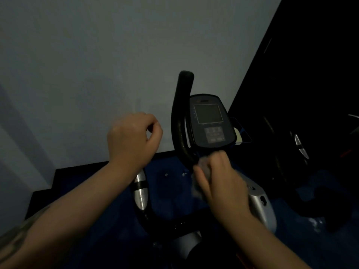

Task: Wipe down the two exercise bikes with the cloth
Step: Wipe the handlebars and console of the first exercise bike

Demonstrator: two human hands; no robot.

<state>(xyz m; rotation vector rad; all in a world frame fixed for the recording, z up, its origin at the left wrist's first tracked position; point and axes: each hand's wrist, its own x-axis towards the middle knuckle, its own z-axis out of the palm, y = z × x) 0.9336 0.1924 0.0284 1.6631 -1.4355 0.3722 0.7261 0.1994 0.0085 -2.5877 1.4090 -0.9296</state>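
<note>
Dim room, detail limited. Left to right:

Left hand (134, 138) is raised in the air in front of the grey wall (77, 55), fingers curled in loosely, nothing in it, touching nothing. It sits left of the black upright handlebar (181, 121) and above a chrome grip section (140, 193) on the lower handlebar loop.

Near bike's console (210, 121) is mounted just right of the upright bar, screen dark, keypad below it.

Right hand (219, 181) is clamped round a bunched pale cloth (202, 167), pressing it where the upright bar bends under the console's lower edge. Blurred, so probably mid-stroke. The silver housing (260, 202) shows just right of the wrist.

Second bike (299, 146) stands far right in the dark corner; only a chrome grip and frame outline can be made out.

Judgement: wiping the first bike's handlebar stem, task early, second bike looks untouched.

Doing it well:
- Wrap cloth fully round the tube and run it up to the tip, rather than dabbing one face.
- Put the free left hand on the bar to steady it.
- Light pressure on the console, keypad may register presses.
- Refold to a clean face before moving right.
</note>
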